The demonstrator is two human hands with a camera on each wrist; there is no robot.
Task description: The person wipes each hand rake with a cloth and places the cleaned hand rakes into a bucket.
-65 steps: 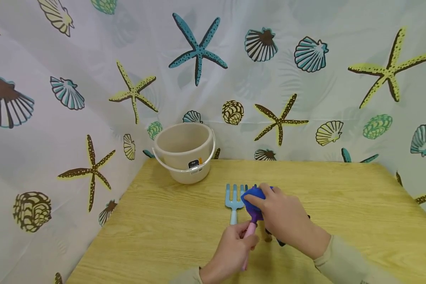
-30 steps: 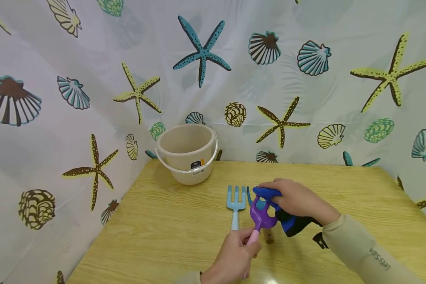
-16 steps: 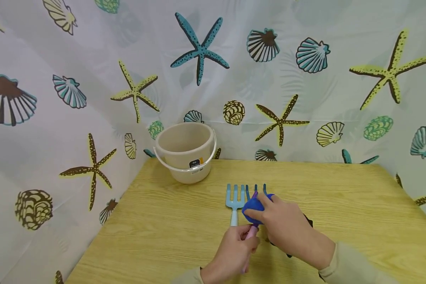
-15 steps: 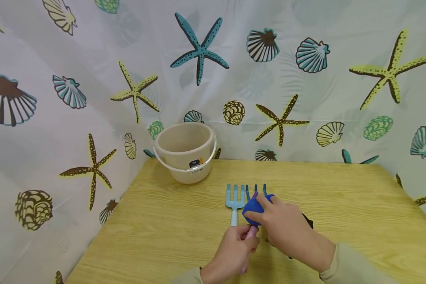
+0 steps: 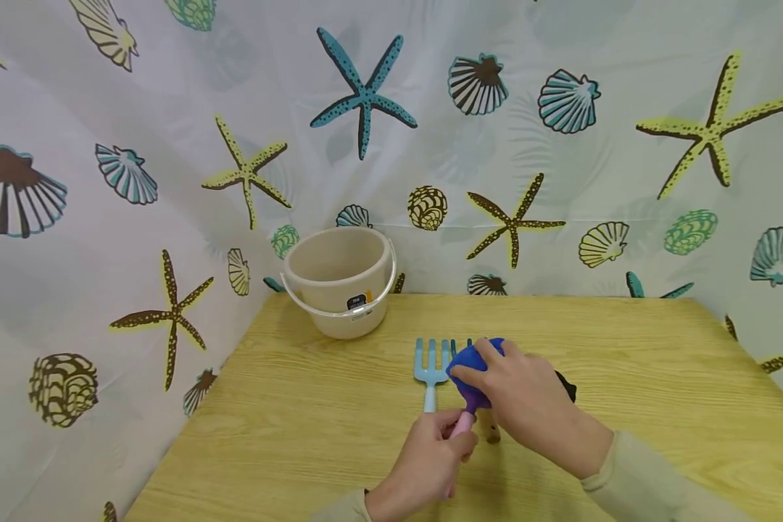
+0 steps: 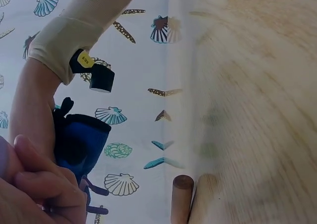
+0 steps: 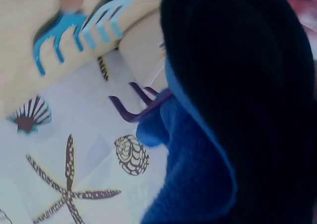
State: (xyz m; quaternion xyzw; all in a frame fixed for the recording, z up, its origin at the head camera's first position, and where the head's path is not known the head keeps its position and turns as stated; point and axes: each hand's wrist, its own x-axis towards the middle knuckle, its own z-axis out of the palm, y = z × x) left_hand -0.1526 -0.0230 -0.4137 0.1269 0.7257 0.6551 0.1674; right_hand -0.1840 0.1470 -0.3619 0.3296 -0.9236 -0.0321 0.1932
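Note:
My left hand (image 5: pixel 427 449) grips the pink handle (image 5: pixel 462 424) of a hand fork with a purple head. A blue cloth (image 5: pixel 467 368) with black parts is in my right hand (image 5: pixel 528 399), pinched over the purple head and hiding most of it. In the right wrist view the purple tines (image 7: pixel 131 112) stick out past the fuzzy cloth. Just left of it, a light blue hand fork (image 5: pixel 431 371) lies tines away from me. A darker blue hand fork (image 7: pixel 59 33) with a wooden handle (image 5: pixel 492 431) lies partly hidden under my right hand.
A beige bucket (image 5: pixel 346 290) with its clear handle down stands at the back left of the wooden table (image 5: pixel 287 420). A curtain (image 5: pixel 431 145) with shells and starfish hangs behind and at the sides.
A second ago my right hand held the cloth at the tine tips, the purple head bare. It came down over the head, then slid slightly up. My left hand keeps its grip.

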